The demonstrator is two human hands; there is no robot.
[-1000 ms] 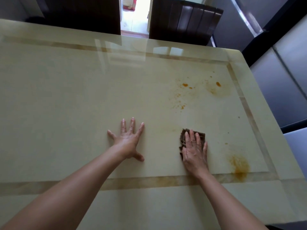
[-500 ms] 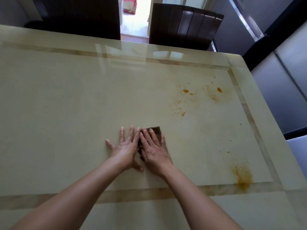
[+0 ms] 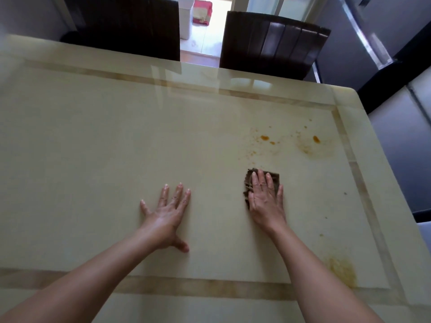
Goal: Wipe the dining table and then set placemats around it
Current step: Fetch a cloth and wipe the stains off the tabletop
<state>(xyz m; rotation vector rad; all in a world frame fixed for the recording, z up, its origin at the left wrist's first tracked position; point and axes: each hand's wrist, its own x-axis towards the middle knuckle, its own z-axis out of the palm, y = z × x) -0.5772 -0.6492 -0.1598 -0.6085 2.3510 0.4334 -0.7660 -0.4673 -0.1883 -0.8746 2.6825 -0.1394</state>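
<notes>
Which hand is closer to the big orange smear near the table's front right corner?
Right. The right hand, flat on the brown cloth, sits up-left of the smear; the left hand lies farther left.

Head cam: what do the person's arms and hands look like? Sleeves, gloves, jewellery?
Both forearms are bare right to the frame edge; no sleeves are visible. No gloves on the left hand or the right hand. No watch or bracelet shows at either wrist. Nails look short and unpainted. There may be a thin ring on the left hand, but it is too small to tell.
</notes>
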